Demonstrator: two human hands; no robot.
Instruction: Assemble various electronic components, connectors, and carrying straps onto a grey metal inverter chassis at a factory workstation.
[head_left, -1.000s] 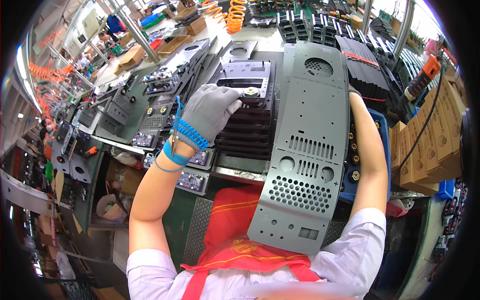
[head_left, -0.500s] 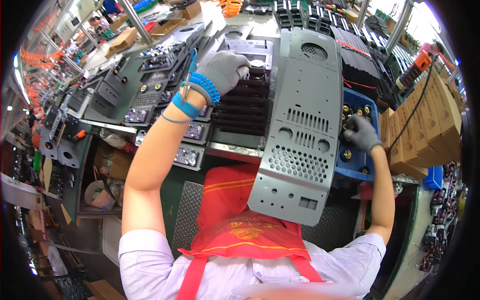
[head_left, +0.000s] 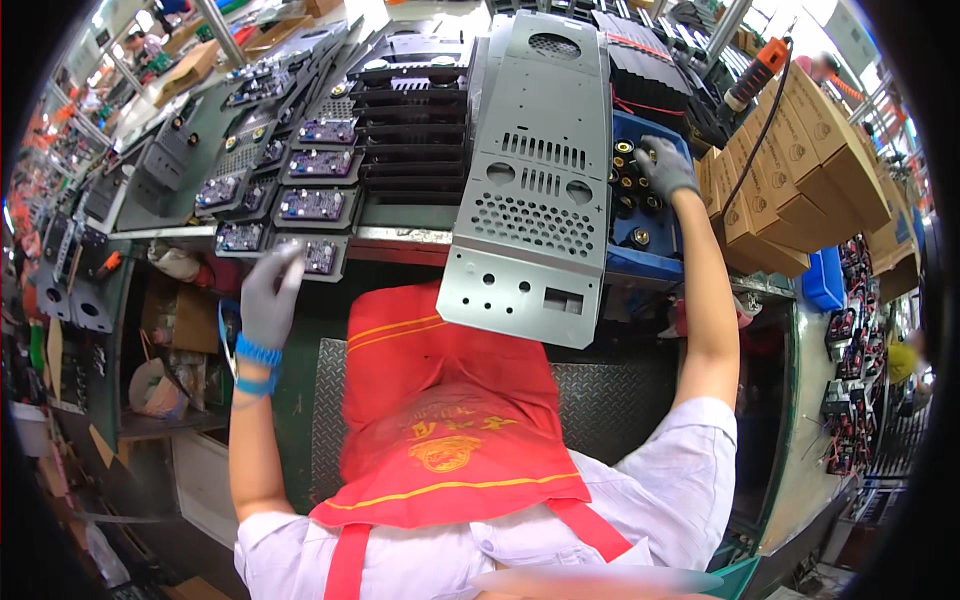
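My left hand (head_left: 268, 300), in a grey glove, is held just off the bench's front edge, beside the small purple circuit boards (head_left: 312, 204) on grey plates. Its thumb and fingertips are drawn together and slightly blurred; what they pinch, if anything, does not show. My right hand (head_left: 667, 170), also gloved, reaches into a blue bin (head_left: 650, 262) of round black parts (head_left: 641, 237) with gold-coloured rings. Its fingers curl round one of these at the bin's far side. Between my hands lies a long grey perforated metal panel (head_left: 535, 215), its near end jutting over the bench edge.
Dark slotted panels (head_left: 415, 150) stand in a row left of the long panel. Brown cartons (head_left: 790, 170) are stacked at the right, with an orange-and-black power tool (head_left: 757, 72) and its cable above them. A second blue bin (head_left: 823, 280) sits beyond the cartons.
My left hand has come down from above the slotted panels to the bench's front edge. My right hand stays in the blue bin, farther in. The whole view has shifted.
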